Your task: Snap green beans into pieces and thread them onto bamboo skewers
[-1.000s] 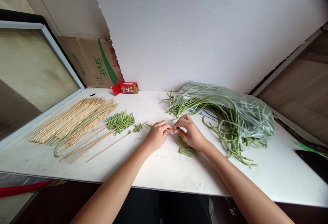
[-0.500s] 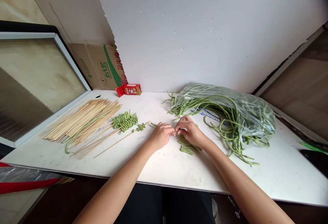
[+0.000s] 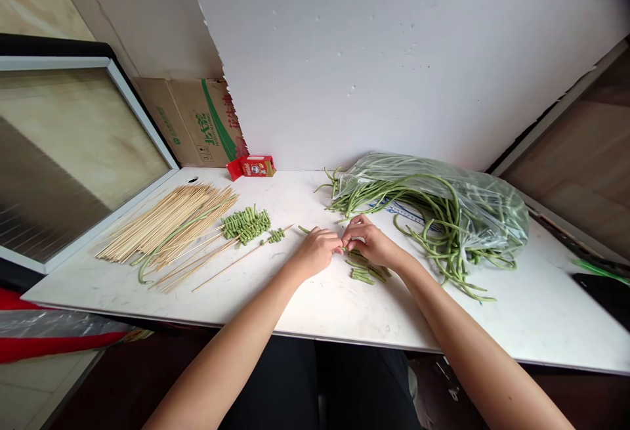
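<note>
While the left hand (image 3: 317, 251) is closed round a green bean (image 3: 304, 229), whose end juts out to its left, the right hand (image 3: 368, 242) meets it at the fingertips; whether the right grips too is obscured. Should the fingers slip, a bit could drop among the short pieces (image 3: 363, 275) under the right hand. A leftward sweep might disturb the part-loaded skewer (image 3: 277, 236) beside the left hand. Right of the right hand, loose beans (image 3: 445, 246) restrict movement; tabletop (image 3: 325, 305) between the forearms offers room, ending at the front edge (image 3: 344, 340).
</note>
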`<state>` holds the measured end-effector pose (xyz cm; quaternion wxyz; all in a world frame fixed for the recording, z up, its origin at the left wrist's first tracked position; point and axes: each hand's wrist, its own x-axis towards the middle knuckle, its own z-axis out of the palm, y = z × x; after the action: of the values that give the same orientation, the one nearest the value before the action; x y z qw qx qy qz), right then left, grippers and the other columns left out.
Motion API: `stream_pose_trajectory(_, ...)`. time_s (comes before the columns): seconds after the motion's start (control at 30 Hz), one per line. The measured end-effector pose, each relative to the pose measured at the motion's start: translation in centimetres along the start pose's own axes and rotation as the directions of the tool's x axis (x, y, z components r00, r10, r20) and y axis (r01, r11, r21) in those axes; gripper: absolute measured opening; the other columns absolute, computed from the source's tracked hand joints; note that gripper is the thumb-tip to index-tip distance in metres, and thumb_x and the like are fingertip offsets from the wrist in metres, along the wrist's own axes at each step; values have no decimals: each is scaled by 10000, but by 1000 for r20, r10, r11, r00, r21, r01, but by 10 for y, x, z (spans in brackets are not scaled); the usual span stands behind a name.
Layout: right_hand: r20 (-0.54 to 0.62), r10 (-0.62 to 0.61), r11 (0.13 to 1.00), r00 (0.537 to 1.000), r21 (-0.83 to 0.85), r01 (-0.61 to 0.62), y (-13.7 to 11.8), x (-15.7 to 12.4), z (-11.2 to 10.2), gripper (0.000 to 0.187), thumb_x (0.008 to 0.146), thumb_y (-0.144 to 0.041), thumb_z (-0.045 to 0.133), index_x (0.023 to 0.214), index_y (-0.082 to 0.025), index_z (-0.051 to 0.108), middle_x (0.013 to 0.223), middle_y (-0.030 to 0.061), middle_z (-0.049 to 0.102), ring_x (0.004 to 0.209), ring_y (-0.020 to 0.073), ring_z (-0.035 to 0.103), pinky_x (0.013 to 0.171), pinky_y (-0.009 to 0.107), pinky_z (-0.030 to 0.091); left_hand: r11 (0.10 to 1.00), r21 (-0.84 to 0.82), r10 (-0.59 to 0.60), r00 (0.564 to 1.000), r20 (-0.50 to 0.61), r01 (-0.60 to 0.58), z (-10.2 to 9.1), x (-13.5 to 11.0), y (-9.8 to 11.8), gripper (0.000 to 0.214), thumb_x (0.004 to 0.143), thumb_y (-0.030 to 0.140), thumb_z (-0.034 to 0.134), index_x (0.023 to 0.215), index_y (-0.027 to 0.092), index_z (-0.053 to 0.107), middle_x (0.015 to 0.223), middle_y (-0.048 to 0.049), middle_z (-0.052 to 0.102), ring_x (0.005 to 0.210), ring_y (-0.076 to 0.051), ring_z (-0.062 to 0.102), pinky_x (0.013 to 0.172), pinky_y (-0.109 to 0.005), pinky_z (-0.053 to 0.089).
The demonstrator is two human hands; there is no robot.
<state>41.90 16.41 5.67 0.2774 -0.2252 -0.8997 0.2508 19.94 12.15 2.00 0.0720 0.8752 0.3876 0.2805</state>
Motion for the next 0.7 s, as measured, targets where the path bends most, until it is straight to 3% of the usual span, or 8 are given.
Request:
stream_pose_trajectory(0.4,66,84,996,994,-28,-82,2,-7,-9,265,981,-124,548,861,-235,757,837,73,740,973,271,556,895,416,471,1000,-15,18,1000,-14,-18,-5,-1,-1,300,887,-49,558,829,197,719,852,-14,749,880,-203,669,836,-349,425)
stream_pose_trajectory(0.53,-82,105,992,991,-68,-110,7,-10,-20,153,999,-314,674,939,-247,797,912,83,767,1040,295,585,967,454,463,999,-38,-38,997,-67,35,-6,0,-3,303,890,-64,546,873,193,704,872,-21,747,889,-201,675,851,-341,455)
stream_pose_trajectory(0.63,-224,104,977,969,-162,-142,12,-11,-23,188,984,-403,715,967,-255,829,957,99,759,1025,307,587,966,476,459,995,-62,-88,990,-113,82,-7,0,-3,272,928,-28,543,924,192,702,921,-43,720,917,-205,670,867,-332,497)
stream_pose_trajectory(0.7,-250,128,956,960,-226,-186,15,-12,-22,230,983,-449,710,969,-265,846,944,105,735,980,306,578,922,473,468,991,-83,-113,985,-133,103,-8,-1,-3,310,934,-38,503,995,189,705,979,-58,689,941,-200,664,869,-317,524)
